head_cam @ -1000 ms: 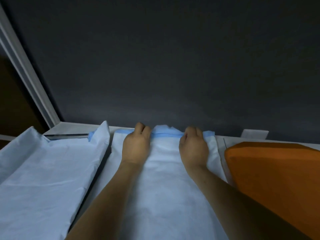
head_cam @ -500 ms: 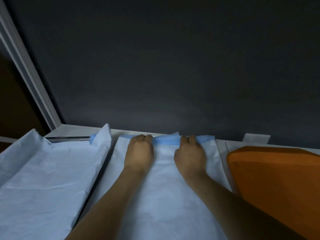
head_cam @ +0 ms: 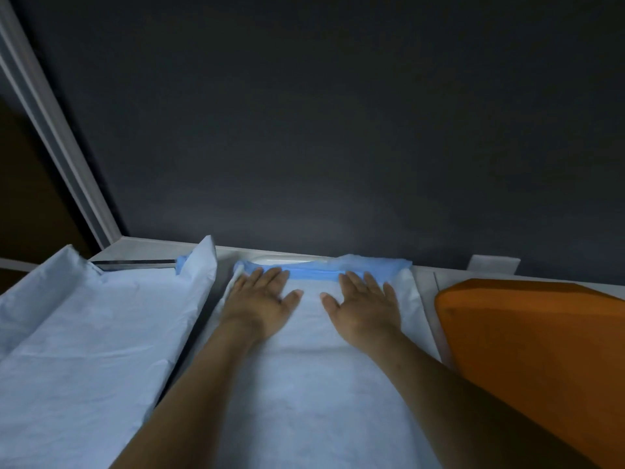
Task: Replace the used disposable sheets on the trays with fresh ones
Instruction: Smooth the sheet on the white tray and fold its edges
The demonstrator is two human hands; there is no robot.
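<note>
Dark wall; flat hands (head_cam: 311, 304) press blue-edged sheet (head_cam: 314, 394).

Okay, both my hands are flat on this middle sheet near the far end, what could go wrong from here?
1. The blue far edge looks bunched rather than tucked; as the left hand and right hand lift, it may spring loose.
2. A crease crosses the middle sheet near the wrists; smoothing only the far end could leave it.
3. The left sheet's corner stands up and may get snagged.
</note>
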